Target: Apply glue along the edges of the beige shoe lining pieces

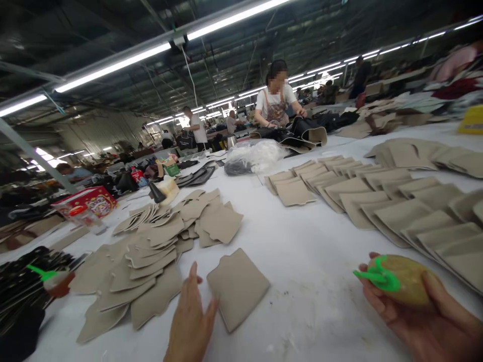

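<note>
My left hand (193,317) is open, fingers stretched out, at the left edge of a single beige leather-like piece (238,287) with a notched edge. The thumb comes close to that piece; whether it touches I cannot tell. On the right, my right hand (426,311) is wrapped around a squeeze bottle (413,281) of yellowish contents with a bright green nozzle pointing left. Left of my left hand lies a loose heap of similar beige pieces (151,261). Overlapping rows of beige pieces (377,196) spread across the table's right side.
The white tabletop (302,251) carries small dark specks. A second green-nozzled bottle (56,281) lies at left by black strips (22,286). Farther back are a clear jar (88,219), a red box (90,201) and a plastic bag (252,157). A co-worker (277,100) handles black pieces.
</note>
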Tool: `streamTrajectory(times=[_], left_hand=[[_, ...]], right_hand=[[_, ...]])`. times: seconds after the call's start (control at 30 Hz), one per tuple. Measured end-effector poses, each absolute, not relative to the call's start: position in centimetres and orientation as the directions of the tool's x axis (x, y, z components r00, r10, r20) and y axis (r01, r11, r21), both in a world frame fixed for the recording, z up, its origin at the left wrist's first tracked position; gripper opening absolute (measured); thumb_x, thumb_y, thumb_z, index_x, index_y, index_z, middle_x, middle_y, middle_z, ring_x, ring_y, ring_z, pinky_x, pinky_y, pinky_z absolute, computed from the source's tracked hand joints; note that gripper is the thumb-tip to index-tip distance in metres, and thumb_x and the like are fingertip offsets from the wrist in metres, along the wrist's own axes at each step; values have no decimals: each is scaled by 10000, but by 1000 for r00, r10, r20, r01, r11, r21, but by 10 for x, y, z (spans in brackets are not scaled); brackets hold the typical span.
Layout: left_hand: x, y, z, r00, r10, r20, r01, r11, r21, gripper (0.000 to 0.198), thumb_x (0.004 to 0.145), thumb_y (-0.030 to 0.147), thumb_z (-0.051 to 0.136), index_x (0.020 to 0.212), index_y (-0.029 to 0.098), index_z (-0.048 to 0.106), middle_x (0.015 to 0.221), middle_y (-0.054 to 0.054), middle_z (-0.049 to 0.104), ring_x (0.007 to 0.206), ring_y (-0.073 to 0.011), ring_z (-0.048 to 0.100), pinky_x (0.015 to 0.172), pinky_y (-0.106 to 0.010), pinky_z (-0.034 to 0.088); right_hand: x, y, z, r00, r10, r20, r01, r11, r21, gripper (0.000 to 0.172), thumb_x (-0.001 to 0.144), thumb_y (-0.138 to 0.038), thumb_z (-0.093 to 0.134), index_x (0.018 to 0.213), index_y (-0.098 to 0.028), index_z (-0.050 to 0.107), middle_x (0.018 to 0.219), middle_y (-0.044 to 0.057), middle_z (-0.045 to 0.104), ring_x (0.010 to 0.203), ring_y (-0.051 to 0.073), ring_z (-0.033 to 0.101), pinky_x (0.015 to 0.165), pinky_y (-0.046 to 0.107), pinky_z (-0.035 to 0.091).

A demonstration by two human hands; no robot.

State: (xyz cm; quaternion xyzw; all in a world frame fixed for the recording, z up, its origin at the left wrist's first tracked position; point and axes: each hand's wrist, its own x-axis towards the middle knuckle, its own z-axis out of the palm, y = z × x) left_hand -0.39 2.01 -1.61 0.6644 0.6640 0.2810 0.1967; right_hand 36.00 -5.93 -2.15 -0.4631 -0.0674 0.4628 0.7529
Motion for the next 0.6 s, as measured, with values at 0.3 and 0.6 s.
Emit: streamTrajectory(times=[0.3,0.6], left_hand=[[40,13,7,432,888,-159,894,-399,202,443,821,261,483,1252,178,539,1248,-119,499,1146,-254,465,999,-356,391],[54,16,30,459,839,-294,885,-459,71,372,790,198,483,1150,175,576,1204,-112,515,1081,-236,519,932,-323,426]], right_hand=[[352,-60,-5,493,764,-416,-753,135,-644,261,859,-443,639,1030,-259,713,1292,115,557,1085,338,584,670,349,602],[348,-61,9,466,796,-386,-805,200,-559,362,633,-266,742,991,-232,699,1166,84,635,921,315,648,595,408,628]])
